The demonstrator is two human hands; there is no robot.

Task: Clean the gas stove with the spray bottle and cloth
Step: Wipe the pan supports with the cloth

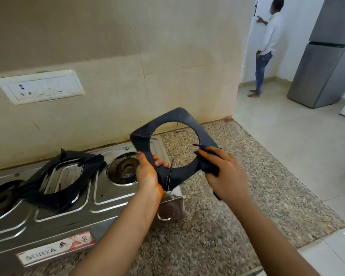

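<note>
Granite surface (pixel 287 186) bears a steel gas stove (pixel 112 204) with a loose pan support (pixel 88 159) across it; above its right end, left grip (pixel 147 172) clasps a raised pan support (pixel 175 120), right grip (pixel 225 176) pinches dark cloth (pixel 208 167) against it.

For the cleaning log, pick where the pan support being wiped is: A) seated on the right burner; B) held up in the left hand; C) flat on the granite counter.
B: the left hand grips the pan support clear of the stove, while the right hand holds a dark cloth at its edge.
</note>
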